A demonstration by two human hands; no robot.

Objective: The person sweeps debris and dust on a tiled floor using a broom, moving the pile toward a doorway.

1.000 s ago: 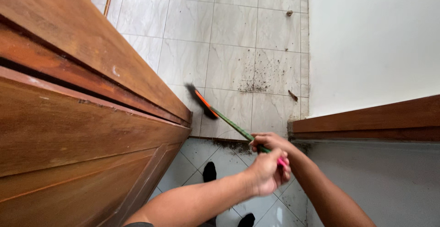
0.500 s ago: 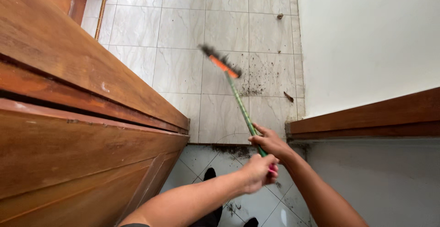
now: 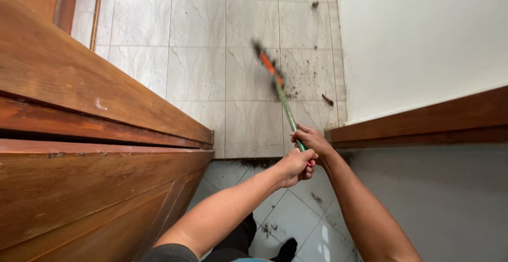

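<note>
Both hands clamp the broom's green handle, right hand [image 3: 312, 140] ahead, left hand [image 3: 295, 166] just behind at the pink end.

Big wooden door [image 3: 90, 151] fills the left, white wall [image 3: 423, 40] and wooden frame [image 3: 423, 124] on the right, pale tiled floor [image 3: 196, 66] between. Out over those tiles stretches the broom [image 3: 283, 100], its handle running away from the hands, its orange-backed dark head blurred above a scatter of dark dirt [image 3: 307, 79]. One brown leaf scrap [image 3: 328, 100] lies near the wall, and a small clump [image 3: 315, 4] sits farther out.
</note>
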